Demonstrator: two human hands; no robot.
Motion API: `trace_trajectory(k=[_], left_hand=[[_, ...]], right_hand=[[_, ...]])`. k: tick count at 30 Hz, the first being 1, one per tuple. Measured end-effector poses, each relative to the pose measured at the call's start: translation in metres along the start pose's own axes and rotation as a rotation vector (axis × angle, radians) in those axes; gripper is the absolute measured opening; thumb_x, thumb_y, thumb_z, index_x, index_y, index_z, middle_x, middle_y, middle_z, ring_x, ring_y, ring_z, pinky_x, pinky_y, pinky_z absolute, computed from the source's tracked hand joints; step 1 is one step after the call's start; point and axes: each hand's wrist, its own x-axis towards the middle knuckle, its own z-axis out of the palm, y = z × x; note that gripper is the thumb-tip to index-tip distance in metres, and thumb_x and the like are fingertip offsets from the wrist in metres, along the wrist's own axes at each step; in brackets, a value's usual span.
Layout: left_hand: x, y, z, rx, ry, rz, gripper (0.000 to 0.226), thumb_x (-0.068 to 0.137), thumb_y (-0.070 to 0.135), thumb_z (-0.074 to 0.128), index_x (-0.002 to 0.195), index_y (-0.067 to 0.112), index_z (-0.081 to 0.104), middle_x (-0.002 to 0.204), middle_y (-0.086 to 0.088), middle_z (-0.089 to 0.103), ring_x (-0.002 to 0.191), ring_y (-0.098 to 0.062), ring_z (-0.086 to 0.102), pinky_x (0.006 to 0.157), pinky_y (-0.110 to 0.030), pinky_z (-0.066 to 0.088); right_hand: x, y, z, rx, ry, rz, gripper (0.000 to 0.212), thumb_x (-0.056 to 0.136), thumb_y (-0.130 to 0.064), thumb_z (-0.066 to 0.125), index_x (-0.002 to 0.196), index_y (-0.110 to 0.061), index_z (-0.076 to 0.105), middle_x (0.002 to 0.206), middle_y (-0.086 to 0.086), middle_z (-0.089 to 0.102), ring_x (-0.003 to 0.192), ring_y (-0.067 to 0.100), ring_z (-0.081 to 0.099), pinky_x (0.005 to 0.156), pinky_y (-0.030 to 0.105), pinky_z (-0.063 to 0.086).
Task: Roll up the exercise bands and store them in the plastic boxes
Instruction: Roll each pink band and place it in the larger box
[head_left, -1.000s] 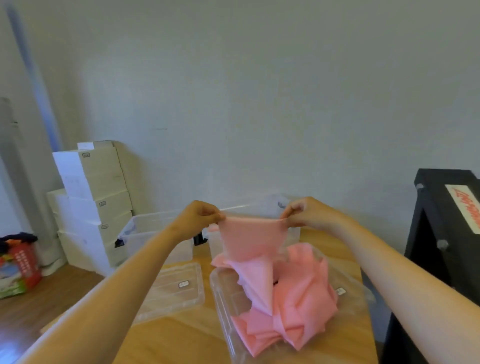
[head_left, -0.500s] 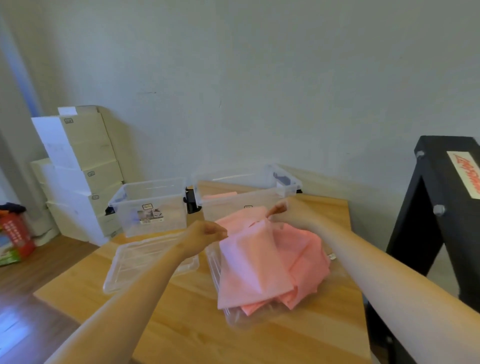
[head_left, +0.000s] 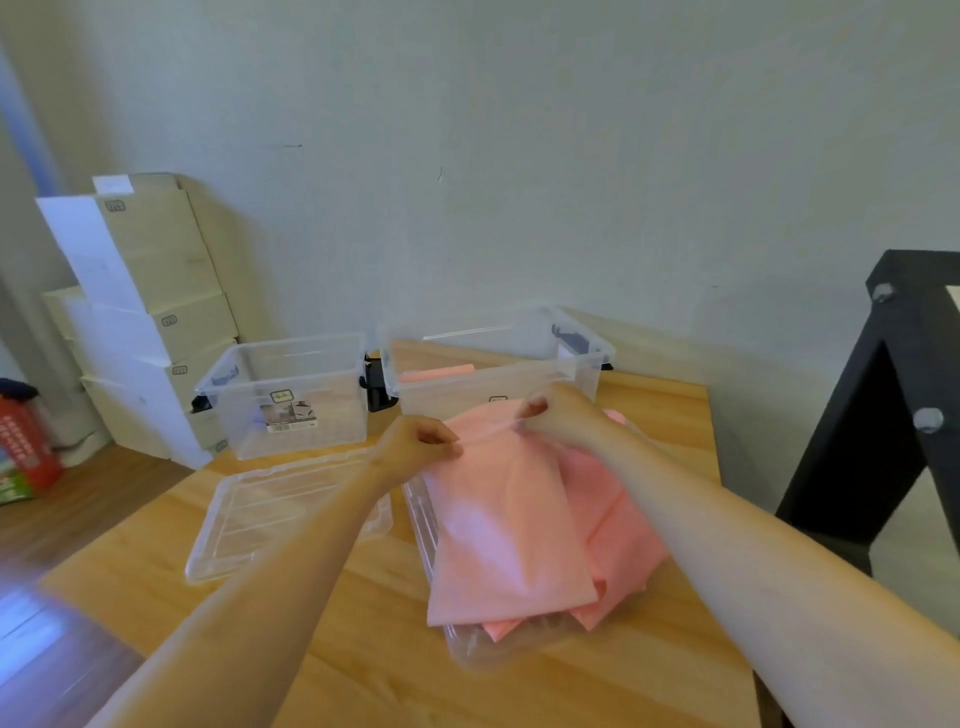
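Pink exercise band (head_left: 506, 525), centre-right of frame: draped flat over clear lid (head_left: 470, 647); far corners pinched by left hand (head_left: 418, 447) and right hand (head_left: 553, 415), likely squaring it for rolling; open box (head_left: 498, 358) waits behind

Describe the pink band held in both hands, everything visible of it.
The pink band is a wide, thin, smooth sheet, seemingly stretchy rubber, matte pale pink. Its far edge is pinched at each corner by the left hand and the right hand. From there it drapes flat toward the camera over a crumpled heap of more pink band, which lies on a clear lid on the wooden table.
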Motion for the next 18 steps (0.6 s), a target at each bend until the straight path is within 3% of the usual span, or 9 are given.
trace_trajectory(k=[2,5,7,9,11,14,18], left_hand=[[-0.001,0.016,-0.013,-0.022,0.019,0.038,0.033,0.078,0.005,0.079,0.057,0.030,0.073,0.065,0.012,0.071,0.070,-0.008,0.065,0.076,-0.025,0.051],[-0.004,0.050,-0.030,-0.059,0.038,0.096,0.022,0.081,0.007,0.076,0.066,0.022,0.072,0.064,0.015,0.068,0.066,0.000,0.063,0.070,-0.015,0.048],[-0.006,0.074,-0.043,-0.058,0.059,0.135,0.018,0.084,0.009,0.073,0.069,0.018,0.070,0.061,0.016,0.066,0.059,0.005,0.059,0.063,-0.010,0.045],[-0.011,0.099,-0.059,-0.034,0.077,0.184,0.017,0.086,0.012,0.072,0.071,0.019,0.071,0.064,0.014,0.068,0.062,0.004,0.060,0.064,-0.009,0.046],[-0.017,0.124,-0.074,-0.013,0.088,0.232,0.016,0.086,0.014,0.072,0.072,0.021,0.072,0.070,0.013,0.071,0.066,0.001,0.063,0.066,-0.011,0.047],[-0.025,0.166,-0.096,0.032,0.108,0.306,0.016,0.086,0.011,0.072,0.073,0.020,0.070,0.071,0.013,0.070,0.067,0.004,0.063,0.065,-0.009,0.046],[-0.036,0.223,-0.122,0.087,0.144,0.409,0.010,0.086,0.010,0.071,0.078,0.017,0.069,0.077,0.004,0.070,0.069,0.001,0.064,0.067,-0.010,0.046]], right_hand=[[-0.003,-0.008,-0.014,0.095,0.033,-0.004,0.012,0.082,-0.017,0.070,0.072,-0.024,0.069,0.077,-0.008,0.066,0.079,0.007,0.056,0.059,0.012,0.036],[-0.007,-0.026,-0.037,0.210,0.064,-0.041,0.016,0.085,-0.015,0.067,0.071,-0.022,0.069,0.072,-0.009,0.063,0.076,0.005,0.055,0.061,0.006,0.038],[-0.012,-0.040,-0.052,0.291,0.090,-0.061,0.012,0.085,-0.013,0.067,0.075,-0.017,0.072,0.074,-0.005,0.065,0.075,0.004,0.057,0.070,0.013,0.041],[-0.018,-0.056,-0.071,0.343,0.113,-0.100,0.013,0.083,-0.007,0.067,0.075,-0.015,0.072,0.072,-0.002,0.066,0.067,0.003,0.060,0.071,0.018,0.045],[-0.027,-0.073,-0.091,0.335,0.130,-0.134,0.009,0.083,-0.003,0.066,0.081,-0.009,0.073,0.073,0.002,0.067,0.061,0.002,0.061,0.065,0.014,0.045],[-0.041,-0.098,-0.124,0.317,0.178,-0.190,0.008,0.084,-0.005,0.067,0.089,-0.004,0.073,0.080,0.005,0.069,0.068,0.008,0.063,0.063,0.009,0.046],[-0.053,-0.133,-0.165,0.276,0.290,-0.278,0.009,0.085,-0.005,0.064,0.085,-0.009,0.072,0.075,-0.001,0.068,0.069,0.008,0.064,0.063,0.017,0.045]])
